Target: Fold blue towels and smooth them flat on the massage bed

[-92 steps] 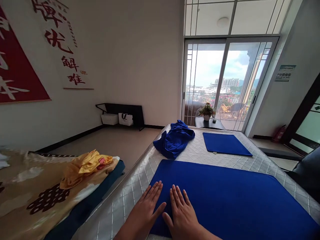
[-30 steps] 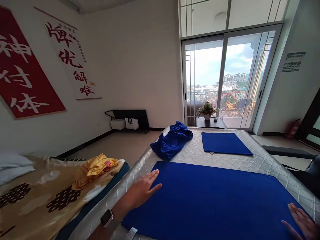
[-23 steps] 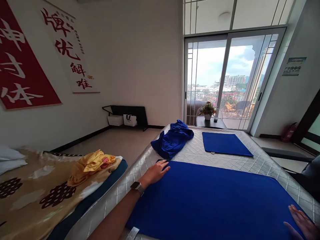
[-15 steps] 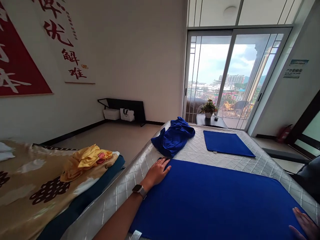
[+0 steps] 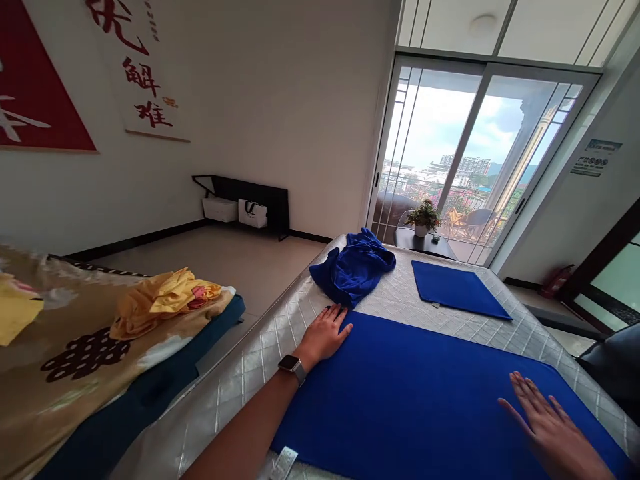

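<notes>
A large blue cloth (image 5: 425, 393) is spread flat over the silver quilted mattress (image 5: 240, 373), a white tag (image 5: 285, 461) showing at its near left corner. My left hand (image 5: 324, 335), wearing a watch on the wrist, rests flat on the cloth's far left corner. On the right, my right hand (image 5: 547, 423) is over the cloth with fingers stretched out; whether it touches is hard to tell. Beyond my left hand lies a crumpled blue cloth (image 5: 353, 270). A smaller folded blue cloth (image 5: 457, 288) lies flat at the mattress's far right.
To the left is a second bed (image 5: 30, 407) with a patterned cover and a crumpled yellow cloth (image 5: 173, 293). A small dark table (image 5: 425, 245) with a potted plant (image 5: 423, 217) stands by the glass doors. A black bag-like object (image 5: 613, 363) is at the right edge.
My right hand has come in from the right edge, farther over the cloth. My left hand stays at the corner. The view has tilted and shifted slightly.
</notes>
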A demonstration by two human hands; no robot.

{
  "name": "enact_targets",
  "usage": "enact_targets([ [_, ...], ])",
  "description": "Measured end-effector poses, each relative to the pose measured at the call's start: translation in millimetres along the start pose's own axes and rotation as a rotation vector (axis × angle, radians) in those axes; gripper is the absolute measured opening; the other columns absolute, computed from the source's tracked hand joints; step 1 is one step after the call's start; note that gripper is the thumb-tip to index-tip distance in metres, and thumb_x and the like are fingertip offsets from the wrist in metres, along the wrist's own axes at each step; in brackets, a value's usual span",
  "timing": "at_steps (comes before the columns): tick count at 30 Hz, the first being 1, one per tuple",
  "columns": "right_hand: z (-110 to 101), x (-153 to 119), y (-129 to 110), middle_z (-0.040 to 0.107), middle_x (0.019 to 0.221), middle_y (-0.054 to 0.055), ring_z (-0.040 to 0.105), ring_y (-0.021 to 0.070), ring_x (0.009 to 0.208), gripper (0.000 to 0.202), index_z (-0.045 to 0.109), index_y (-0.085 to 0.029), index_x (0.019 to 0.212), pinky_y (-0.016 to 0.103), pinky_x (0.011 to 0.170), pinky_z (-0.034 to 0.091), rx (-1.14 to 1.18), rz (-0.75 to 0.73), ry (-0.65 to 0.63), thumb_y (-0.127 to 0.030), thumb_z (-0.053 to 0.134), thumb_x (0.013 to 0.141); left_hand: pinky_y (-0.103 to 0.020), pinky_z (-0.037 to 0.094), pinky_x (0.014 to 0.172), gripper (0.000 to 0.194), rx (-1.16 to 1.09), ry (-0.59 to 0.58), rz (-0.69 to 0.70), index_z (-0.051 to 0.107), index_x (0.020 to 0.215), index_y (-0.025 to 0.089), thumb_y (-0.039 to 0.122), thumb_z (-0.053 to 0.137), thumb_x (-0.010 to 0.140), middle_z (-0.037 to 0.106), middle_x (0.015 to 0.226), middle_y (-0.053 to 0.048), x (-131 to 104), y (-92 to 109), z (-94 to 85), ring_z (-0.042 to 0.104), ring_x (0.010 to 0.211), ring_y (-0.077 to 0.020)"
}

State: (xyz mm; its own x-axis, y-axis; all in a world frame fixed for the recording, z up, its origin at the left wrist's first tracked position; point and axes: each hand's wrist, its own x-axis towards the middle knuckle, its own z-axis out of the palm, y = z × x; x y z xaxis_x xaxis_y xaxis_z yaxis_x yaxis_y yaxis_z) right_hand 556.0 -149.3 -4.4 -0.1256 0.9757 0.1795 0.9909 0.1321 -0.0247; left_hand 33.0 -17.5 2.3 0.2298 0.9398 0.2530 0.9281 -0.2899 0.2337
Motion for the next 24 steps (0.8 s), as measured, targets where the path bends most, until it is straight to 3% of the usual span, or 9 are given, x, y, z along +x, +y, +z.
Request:
enact_targets([
  [4, -44.8, 52.2, -140.3, 0.014, 0.169, 0.001, 0.008, 0.0221, 0.156, 0.087, 0.015, -0.021, 0.163, 0.048, 0.128, 0.007, 0.062, -0.078, -0.261, -0.074, 0.010, 0.094, -0.047, 0.027, 0.125, 0.062, 0.002, 0.018, 0.014, 0.046, 0.153, 0.018, 0.054, 0.034, 0.104, 0.043, 0.161, -0.012, 0.7, -1.7, 2.2, 0.034, 0.151, -0.0279],
  [6, -64.4, 73.1, -203.5, 0.008, 0.170, 0.000, 0.003, 0.0201, 0.156, 0.086, 0.013, -0.018, 0.163, 0.045, 0.128, 0.004, 0.097, -0.188, -0.376, -0.072, 0.008, 0.096, -0.047, 0.027, 0.125, 0.061, 0.002, 0.036, 0.024, 0.047, 0.152, 0.018, 0.053, 0.035, 0.105, 0.044, 0.160, -0.012, 0.6, -2.6, 3.4, 0.036, 0.150, -0.0277],
  [10, -70.6, 103.4, -288.3, 0.007, 0.169, 0.009, 0.001, 0.0209, 0.157, 0.092, 0.013, -0.010, 0.162, 0.044, 0.128, 0.001, 0.145, -0.323, -0.477, -0.074, 0.008, 0.095, -0.047, 0.030, 0.124, 0.061, 0.012, 0.067, 0.032, 0.049, 0.150, 0.014, 0.052, 0.034, 0.105, 0.048, 0.157, -0.015, 0.1, -3.4, 5.0, 0.039, 0.148, -0.0275],
  [13, -51.3, 119.6, -321.0, 0.006, 0.169, 0.011, 0.000, 0.0222, 0.157, 0.094, 0.011, -0.007, 0.162, 0.045, 0.127, -0.001, 0.187, -0.345, -0.437, -0.073, 0.007, 0.095, -0.048, 0.031, 0.123, 0.060, 0.016, 0.080, 0.048, 0.050, 0.148, 0.012, 0.051, 0.033, 0.105, 0.051, 0.154, -0.017, 0.1, -4.0, 6.2, 0.041, 0.147, -0.0283],
  [16, -29.9, 130.8, -336.2, 0.005, 0.169, 0.013, 0.000, 0.0233, 0.157, 0.091, 0.011, -0.004, 0.161, 0.046, 0.126, -0.004, 0.206, -0.294, -0.394, -0.068, 0.002, 0.097, -0.050, 0.032, 0.122, 0.060, 0.020, 0.080, 0.064, 0.050, 0.148, 0.011, 0.049, 0.033, 0.105, 0.050, 0.154, -0.019, 0.4, -5.3, 7.5, 0.042, 0.147, -0.0290],
  [20, -15.3, 138.0, -336.5, 0.004, 0.169, 0.013, 0.000, 0.0261, 0.157, 0.093, 0.011, -0.001, 0.161, 0.048, 0.126, -0.004, 0.229, -0.179, -0.359, -0.067, 0.003, 0.097, -0.050, 0.032, 0.122, 0.059, 0.014, 0.087, 0.073, 0.050, 0.148, 0.013, 0.050, 0.033, 0.105, 0.051, 0.154, -0.018, 0.9, -6.5, 8.6, 0.041, 0.147, -0.0291],
  [24, -12.8, 139.3, -320.0, 0.003, 0.169, 0.011, -0.001, 0.0259, 0.157, 0.095, 0.009, -0.002, 0.161, 0.047, 0.126, -0.005, 0.246, -0.146, -0.369, -0.070, 0.004, 0.096, -0.048, 0.030, 0.124, 0.061, 0.021, 0.075, 0.061, 0.050, 0.148, 0.013, 0.051, 0.031, 0.105, 0.053, 0.153, -0.016, 1.4, -5.7, 7.5, 0.041, 0.147, -0.0281],
])
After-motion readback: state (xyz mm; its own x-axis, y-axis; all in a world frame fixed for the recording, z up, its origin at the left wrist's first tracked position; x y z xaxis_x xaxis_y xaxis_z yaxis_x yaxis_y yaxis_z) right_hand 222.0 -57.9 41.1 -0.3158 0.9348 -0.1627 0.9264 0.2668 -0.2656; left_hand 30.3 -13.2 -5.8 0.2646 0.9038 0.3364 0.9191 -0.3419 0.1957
